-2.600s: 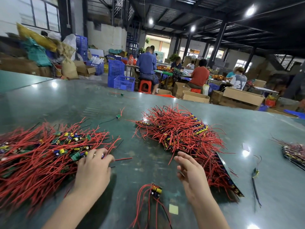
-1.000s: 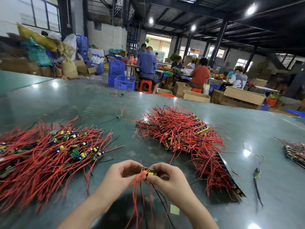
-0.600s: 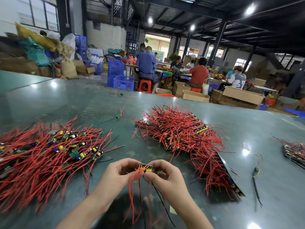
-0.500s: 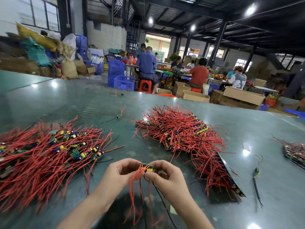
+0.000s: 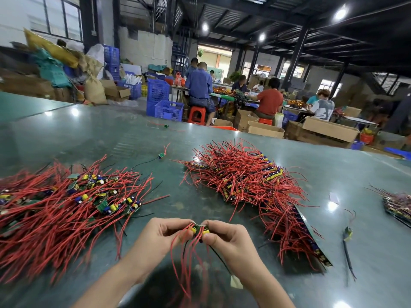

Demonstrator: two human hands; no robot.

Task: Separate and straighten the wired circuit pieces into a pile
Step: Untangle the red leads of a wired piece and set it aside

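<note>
Low in the frame's centre, our left hand (image 5: 163,237) and right hand (image 5: 224,240) pinch the circuit piece (image 5: 199,230) between them, wires (image 5: 189,263) dangling below.

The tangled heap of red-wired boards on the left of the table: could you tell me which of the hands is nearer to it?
Left. The left hand sits just beside the tangled heap; the right hand lies beyond it.
</note>
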